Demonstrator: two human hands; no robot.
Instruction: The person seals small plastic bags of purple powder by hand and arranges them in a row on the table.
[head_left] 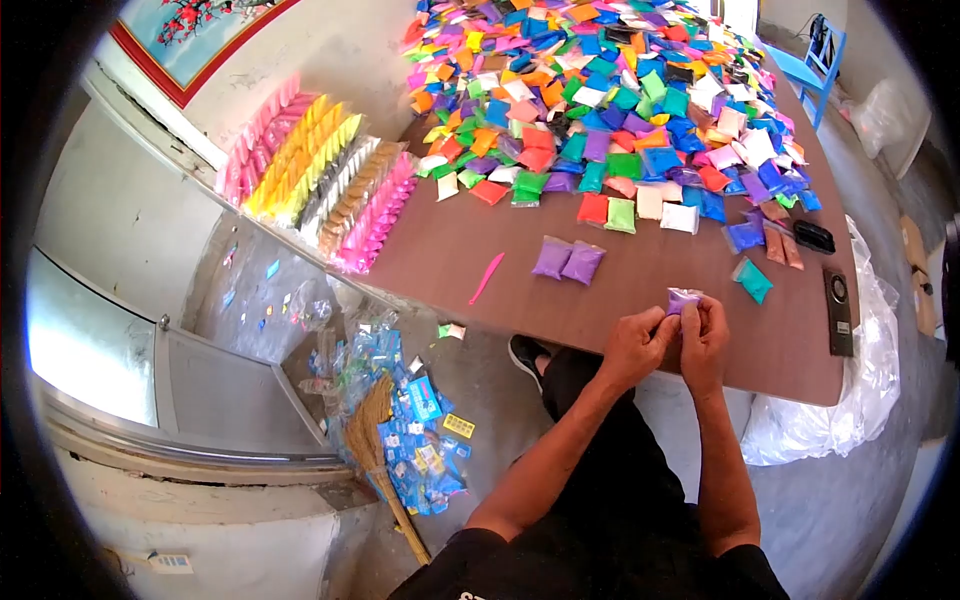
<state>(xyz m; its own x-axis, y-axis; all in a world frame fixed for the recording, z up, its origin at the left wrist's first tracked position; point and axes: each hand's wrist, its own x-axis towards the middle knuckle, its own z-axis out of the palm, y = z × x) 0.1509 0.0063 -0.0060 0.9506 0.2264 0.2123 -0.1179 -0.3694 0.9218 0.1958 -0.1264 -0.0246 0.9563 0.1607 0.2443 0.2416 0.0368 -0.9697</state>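
Near the table's front edge, my left hand (636, 347) and my right hand (705, 342) are close together, both pinching a small clear packet with purple content (683, 300). Two more purple packets (568, 260) lie side by side on the brown table (430, 265), up and to the left of my hands. A teal packet (752, 281) rests to the right of them. Farther left is a pink plastic tool (487, 278). Beyond my hands, a large heap of packets in many colours (600, 120) covers the back of the table.
Rows of packets (315, 180) line the table's left edge. A black scale-like device (838, 312) and a dark oval object (814, 236) lie at the right. Clear plastic sheeting (835, 420), a broom (375, 430) and blue wrappers (425, 455) are on the floor. A blue chair (812, 70) stands behind.
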